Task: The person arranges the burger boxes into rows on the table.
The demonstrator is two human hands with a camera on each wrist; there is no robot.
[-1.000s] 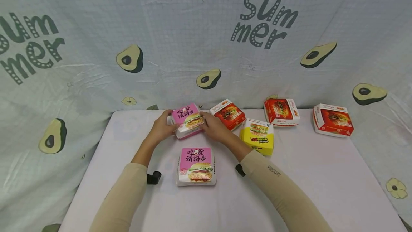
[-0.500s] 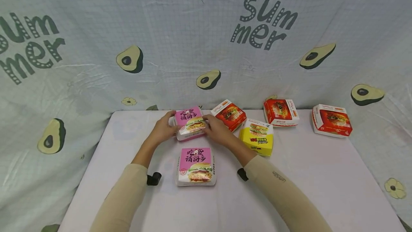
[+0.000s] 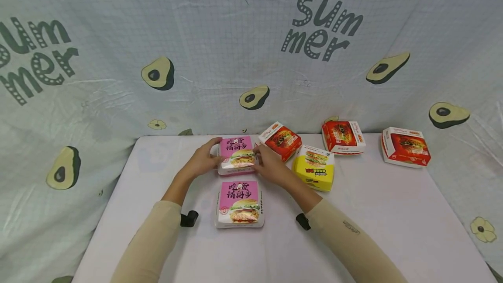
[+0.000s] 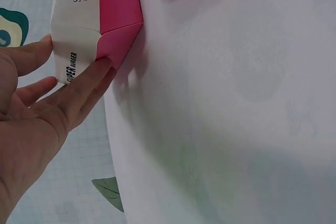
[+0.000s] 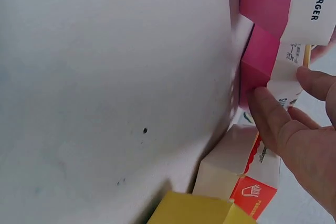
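A pink and white burger box (image 3: 237,155) sits toward the back of the table, square behind a second pink burger box (image 3: 240,204). My left hand (image 3: 203,159) holds the rear box by its left side, fingers at the back corner and thumb nearer the front. On its right side my right hand (image 3: 271,165) grips the same box. In the left wrist view, the left hand (image 4: 50,106) has fingertips against the box's white and pink side walls (image 4: 79,30). The right wrist view shows the right hand (image 5: 299,124) likewise touching its side.
A red burger box (image 3: 280,141) stands just right of the right hand, with a yellow burger box (image 3: 314,168) beside it. Two more red boxes, one (image 3: 342,136) near and one (image 3: 406,146) farther right, line the back. A patterned cloth (image 3: 196,56) hangs behind the table (image 3: 373,213).
Both hands have shifted the rear pink box slightly right and toward the front. It has turned from slanted to straight and now lines up with the front pink box.
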